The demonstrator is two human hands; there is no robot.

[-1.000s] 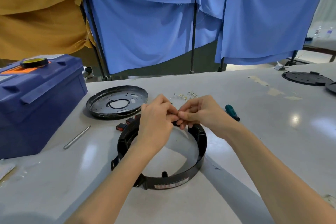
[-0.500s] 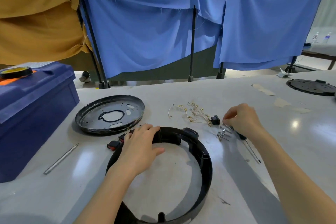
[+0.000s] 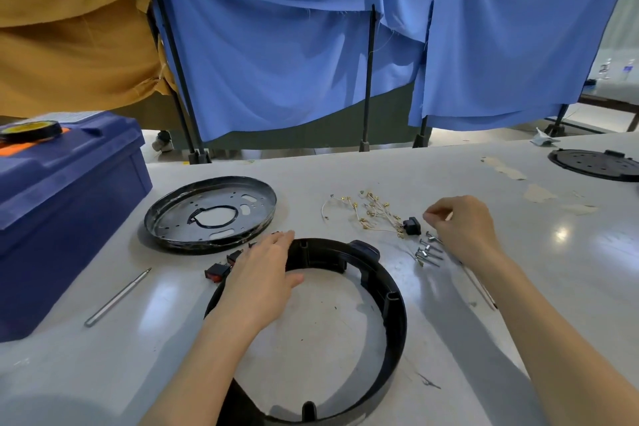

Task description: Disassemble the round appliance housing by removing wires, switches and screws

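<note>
The black round housing ring (image 3: 394, 301) lies flat on the white table in front of me. My left hand (image 3: 262, 280) rests on its far-left rim with straight fingers. My right hand (image 3: 463, 228) hovers to the ring's right with curled fingers, over a pile of screws (image 3: 428, 252); whether it holds anything is hidden. A small black switch (image 3: 412, 225) and a bundle of pale wires with brass terminals (image 3: 370, 211) lie just left of that hand. Red-and-black rocker switches (image 3: 216, 271) sit by the ring's left side. A screwdriver shaft (image 3: 480, 287) pokes out under my right wrist.
A black metal base plate (image 3: 211, 214) lies behind the ring to the left. A blue toolbox (image 3: 65, 218) with a tape roll (image 3: 29, 130) on top stands at far left, and a metal rod (image 3: 117, 297) lies beside it. Another black disc (image 3: 594, 166) sits far right.
Both hands were pinching something at the ring's far rim. My right hand then moved right to the screws and wires, and my left hand flattened onto the rim.
</note>
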